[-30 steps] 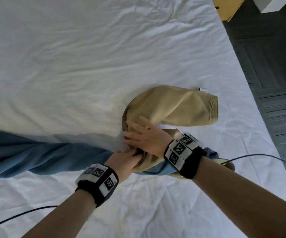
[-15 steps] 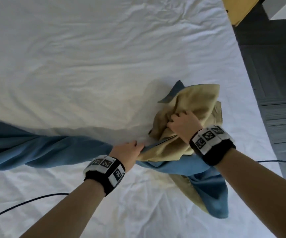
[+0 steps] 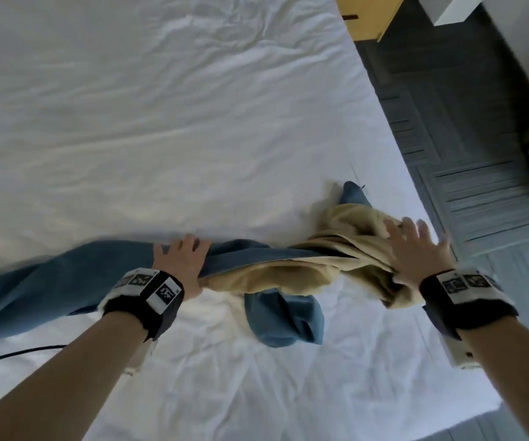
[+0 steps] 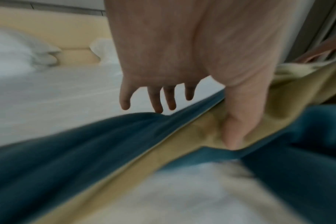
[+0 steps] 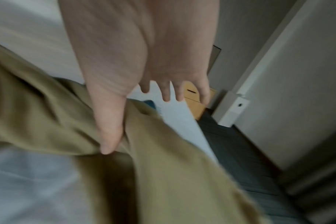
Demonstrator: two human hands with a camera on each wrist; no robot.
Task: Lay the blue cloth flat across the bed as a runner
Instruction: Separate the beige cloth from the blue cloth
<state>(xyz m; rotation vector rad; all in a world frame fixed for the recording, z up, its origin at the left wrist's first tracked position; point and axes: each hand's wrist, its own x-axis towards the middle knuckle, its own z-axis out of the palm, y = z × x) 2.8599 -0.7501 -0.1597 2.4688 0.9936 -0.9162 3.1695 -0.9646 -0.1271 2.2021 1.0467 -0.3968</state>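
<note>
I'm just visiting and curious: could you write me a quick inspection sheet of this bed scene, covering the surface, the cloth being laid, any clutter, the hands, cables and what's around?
Surface: bed with a wrinkled white sheet.
Job's things: blue cloth with a tan underside, stretched from the left edge towards the bed's right side; right end bunched and twisted, tan side up, not yet flat.
Clutter: nothing seen.
Hands: left hand rests on the cloth's middle, fingers spread, thumb tucked under the fold; right hand spread over the bunched end, thumb hooked into the tan folds.
Cables: black cable lies on the sheet by the left forearm.
Surroundings: grey floor right of the bed, wooden nightstand at the top.
</note>
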